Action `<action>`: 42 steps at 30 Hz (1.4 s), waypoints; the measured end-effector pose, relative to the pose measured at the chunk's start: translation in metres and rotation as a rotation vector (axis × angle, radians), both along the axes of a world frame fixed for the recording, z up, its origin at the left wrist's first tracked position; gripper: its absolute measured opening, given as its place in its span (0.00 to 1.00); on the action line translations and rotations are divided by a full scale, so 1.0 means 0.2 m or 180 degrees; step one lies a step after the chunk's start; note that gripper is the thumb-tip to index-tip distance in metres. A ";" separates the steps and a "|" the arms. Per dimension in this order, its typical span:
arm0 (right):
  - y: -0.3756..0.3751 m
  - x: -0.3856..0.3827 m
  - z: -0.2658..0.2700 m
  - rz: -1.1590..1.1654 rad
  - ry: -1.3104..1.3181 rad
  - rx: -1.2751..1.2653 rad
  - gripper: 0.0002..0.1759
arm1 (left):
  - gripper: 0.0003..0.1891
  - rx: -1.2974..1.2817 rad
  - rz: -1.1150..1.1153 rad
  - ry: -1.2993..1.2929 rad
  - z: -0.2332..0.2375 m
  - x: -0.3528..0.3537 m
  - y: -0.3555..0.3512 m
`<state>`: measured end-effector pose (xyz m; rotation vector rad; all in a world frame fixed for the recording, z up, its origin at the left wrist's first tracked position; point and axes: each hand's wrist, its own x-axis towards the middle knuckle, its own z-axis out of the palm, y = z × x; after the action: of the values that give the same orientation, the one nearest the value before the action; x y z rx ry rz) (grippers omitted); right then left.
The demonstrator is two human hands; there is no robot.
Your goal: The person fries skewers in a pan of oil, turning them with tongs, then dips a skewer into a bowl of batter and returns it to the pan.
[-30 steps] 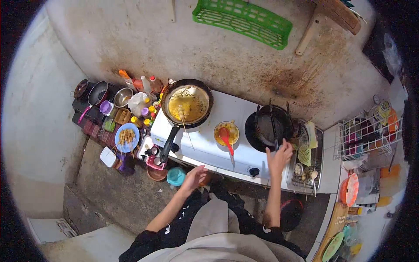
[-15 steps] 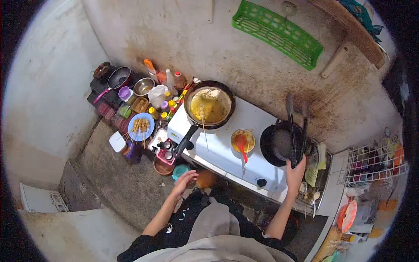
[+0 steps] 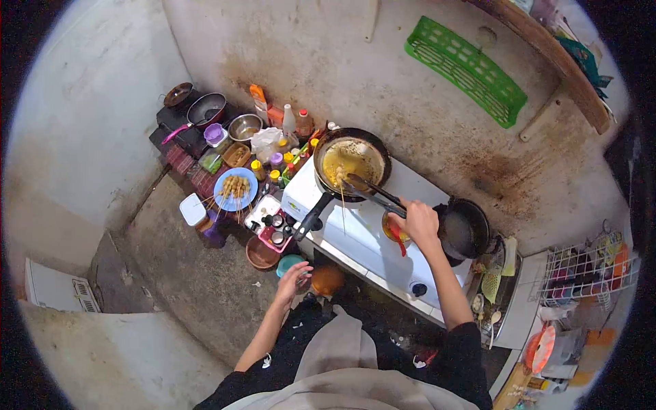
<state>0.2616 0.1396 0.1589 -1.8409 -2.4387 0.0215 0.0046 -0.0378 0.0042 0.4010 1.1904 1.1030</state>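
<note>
My right hand (image 3: 418,224) grips black tongs (image 3: 381,196), which reach left over the white stove (image 3: 355,225). Their tips are right at a skewer (image 3: 342,205) with food on its upper end, in the black frying pan (image 3: 372,152). Yellowish oil pools in that pan, and the skewer's stick hangs out over the rim. Under my right wrist, a small bowl with a red-handled utensil (image 3: 398,242) is partly hidden. My left hand (image 3: 294,280) holds nothing, fingers loosely extended, near the teal bowl (image 3: 290,264) in front of my body.
A second dark pan (image 3: 471,229) sits on the stove's right side. Left of the stove, a blue plate (image 3: 225,203) carries several skewers among bottles, bowls and containers. A green rack (image 3: 468,72) hangs on the wall. At right stands a white wire basket (image 3: 581,273).
My right hand has swung the tongs left from above the dark pan to the skewer in the frying pan. My left hand stays about where it was. The view has shifted slightly.
</note>
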 end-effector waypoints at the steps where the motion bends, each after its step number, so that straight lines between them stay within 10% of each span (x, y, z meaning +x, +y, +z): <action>1: 0.02 -0.04 0.02 -0.0053 -0.0055 -0.0155 0.20 | 0.15 0.0003 0.0032 -0.0009 -0.03 -0.01 -0.02; 20: 0.21 -0.11 -0.02 0.0426 -0.0226 0.0203 0.23 | 0.15 0.0085 0.0288 -0.0101 -0.01 -0.06 -0.05; 42: 0.17 0.03 -0.17 -0.1065 0.0971 -0.0603 0.32 | 0.15 0.0085 0.0282 -0.0092 -0.02 -0.07 -0.03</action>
<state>0.2680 0.1726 0.1241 -2.1168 -1.9628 0.4867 -0.0087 -0.0434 0.0001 0.3544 1.1782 1.1984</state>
